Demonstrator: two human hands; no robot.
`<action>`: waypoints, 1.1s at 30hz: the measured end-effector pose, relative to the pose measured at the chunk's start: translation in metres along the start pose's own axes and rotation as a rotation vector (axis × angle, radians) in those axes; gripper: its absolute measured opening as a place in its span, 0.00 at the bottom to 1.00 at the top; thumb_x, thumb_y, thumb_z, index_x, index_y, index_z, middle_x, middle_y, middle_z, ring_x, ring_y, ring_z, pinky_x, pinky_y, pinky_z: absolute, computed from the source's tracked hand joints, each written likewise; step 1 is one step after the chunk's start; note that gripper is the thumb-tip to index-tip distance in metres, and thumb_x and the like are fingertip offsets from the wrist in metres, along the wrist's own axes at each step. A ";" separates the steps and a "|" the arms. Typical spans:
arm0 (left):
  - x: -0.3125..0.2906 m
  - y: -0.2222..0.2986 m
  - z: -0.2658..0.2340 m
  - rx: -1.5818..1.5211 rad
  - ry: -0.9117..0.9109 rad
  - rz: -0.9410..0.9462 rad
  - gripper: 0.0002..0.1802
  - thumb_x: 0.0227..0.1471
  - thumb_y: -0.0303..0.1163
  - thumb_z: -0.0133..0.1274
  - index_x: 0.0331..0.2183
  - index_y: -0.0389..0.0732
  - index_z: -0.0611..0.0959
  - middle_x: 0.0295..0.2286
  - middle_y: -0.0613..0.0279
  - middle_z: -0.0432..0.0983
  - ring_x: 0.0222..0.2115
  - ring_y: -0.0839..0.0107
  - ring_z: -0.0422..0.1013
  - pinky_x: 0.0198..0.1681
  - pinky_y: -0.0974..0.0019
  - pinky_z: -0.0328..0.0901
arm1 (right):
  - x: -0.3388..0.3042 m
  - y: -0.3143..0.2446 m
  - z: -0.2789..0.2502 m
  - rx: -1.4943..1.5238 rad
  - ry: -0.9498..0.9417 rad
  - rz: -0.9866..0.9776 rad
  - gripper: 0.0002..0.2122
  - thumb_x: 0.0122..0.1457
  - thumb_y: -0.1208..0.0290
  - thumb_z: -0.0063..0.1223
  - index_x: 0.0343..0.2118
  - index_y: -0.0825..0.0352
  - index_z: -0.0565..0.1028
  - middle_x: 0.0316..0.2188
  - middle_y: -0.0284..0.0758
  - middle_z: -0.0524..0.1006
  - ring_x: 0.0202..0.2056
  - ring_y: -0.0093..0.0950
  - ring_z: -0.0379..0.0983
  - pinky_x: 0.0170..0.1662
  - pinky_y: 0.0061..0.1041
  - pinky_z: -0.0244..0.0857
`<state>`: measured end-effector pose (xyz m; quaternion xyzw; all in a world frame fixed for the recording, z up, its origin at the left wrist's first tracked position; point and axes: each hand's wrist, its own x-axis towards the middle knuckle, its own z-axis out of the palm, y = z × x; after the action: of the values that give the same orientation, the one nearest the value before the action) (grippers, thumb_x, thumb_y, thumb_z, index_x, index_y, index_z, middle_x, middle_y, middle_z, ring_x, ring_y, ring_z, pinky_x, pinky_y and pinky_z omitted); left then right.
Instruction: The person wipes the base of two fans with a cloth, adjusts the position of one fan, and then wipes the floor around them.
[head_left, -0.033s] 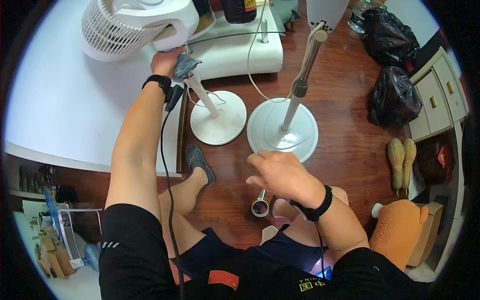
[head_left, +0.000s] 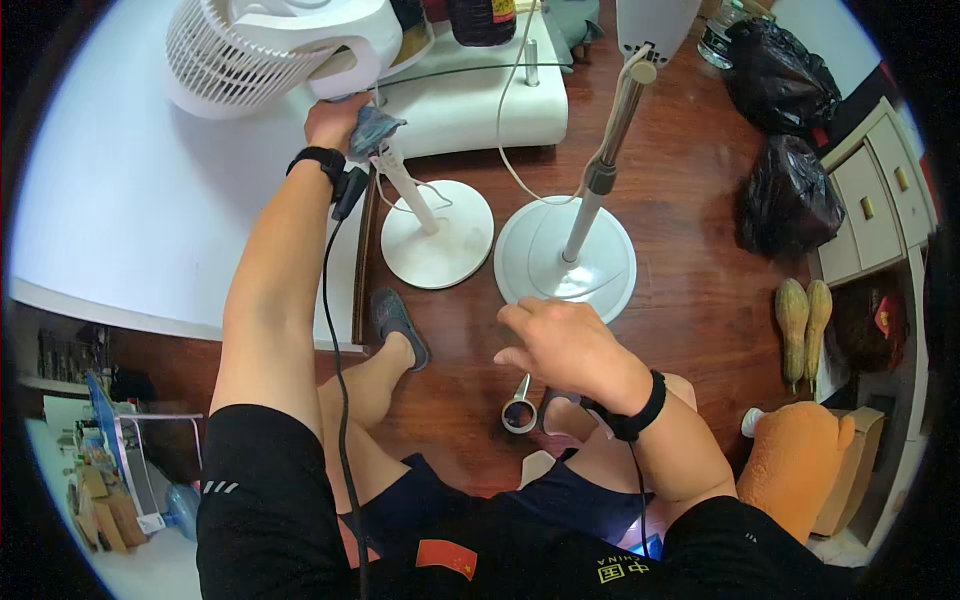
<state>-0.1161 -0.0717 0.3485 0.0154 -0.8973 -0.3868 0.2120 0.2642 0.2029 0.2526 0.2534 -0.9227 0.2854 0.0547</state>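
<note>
My left hand point(head_left: 333, 122) is closed around a grey-blue cloth point(head_left: 375, 132) at the upper end of a white fan pole point(head_left: 413, 195). The pole leans up from a round white base point(head_left: 437, 240) on the floor. Close above that hand is the white fan head point(head_left: 240, 60) with its slatted cage. My right hand point(head_left: 560, 345) hovers over my right leg, fingers loosely bent and thumb apart, with nothing visible in it. Just below it shows a metallic ring with a short stem point(head_left: 519, 415); whether they touch is hidden.
A second stand point(head_left: 590, 225) with a silver pole and round white base is right of the first. A white table point(head_left: 180, 210) extends at left. To the right are black bags point(head_left: 790, 195), two long gourds point(head_left: 792, 330), a drawer cabinet point(head_left: 868, 205) and an orange cushion-like thing point(head_left: 800, 460).
</note>
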 end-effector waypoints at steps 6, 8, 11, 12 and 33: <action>-0.017 -0.006 0.010 -0.006 -0.013 -0.003 0.35 0.40 0.50 0.68 0.44 0.31 0.84 0.41 0.52 0.82 0.41 0.61 0.78 0.44 0.62 0.69 | 0.001 0.021 0.000 -0.032 0.010 0.053 0.17 0.55 0.59 0.63 0.37 0.68 0.74 0.32 0.43 0.78 0.37 0.46 0.78 0.38 0.42 0.72; -0.012 -0.009 0.008 -0.003 -0.011 0.013 0.31 0.44 0.47 0.68 0.43 0.31 0.84 0.39 0.56 0.83 0.37 0.66 0.78 0.41 0.64 0.70 | 0.005 0.022 -0.005 -0.027 0.009 0.064 0.16 0.56 0.59 0.62 0.37 0.68 0.74 0.32 0.43 0.78 0.37 0.46 0.78 0.38 0.43 0.72; -0.002 -0.010 0.014 -0.071 -0.052 0.002 0.29 0.45 0.46 0.67 0.42 0.31 0.84 0.38 0.57 0.83 0.36 0.67 0.78 0.40 0.63 0.69 | 0.006 0.026 -0.012 -0.020 0.032 0.079 0.16 0.56 0.59 0.62 0.37 0.68 0.74 0.32 0.44 0.79 0.37 0.46 0.78 0.38 0.43 0.72; -0.005 -0.010 0.019 -0.073 -0.057 0.023 0.28 0.46 0.45 0.67 0.41 0.31 0.85 0.38 0.57 0.83 0.35 0.67 0.78 0.39 0.63 0.69 | 0.006 0.029 -0.015 -0.017 0.051 0.083 0.16 0.56 0.59 0.62 0.37 0.68 0.74 0.32 0.44 0.79 0.37 0.47 0.78 0.38 0.43 0.72; -0.032 -0.012 0.005 -0.149 -0.146 0.148 0.39 0.42 0.44 0.71 0.52 0.32 0.78 0.49 0.52 0.79 0.48 0.61 0.76 0.50 0.62 0.68 | 0.014 0.037 -0.014 -0.013 -0.066 0.285 0.20 0.58 0.56 0.60 0.47 0.65 0.75 0.42 0.42 0.80 0.45 0.43 0.77 0.46 0.40 0.71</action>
<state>-0.0906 -0.0709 0.3251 -0.0948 -0.8779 -0.4356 0.1747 0.2325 0.2309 0.2491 0.1289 -0.9525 0.2756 -0.0152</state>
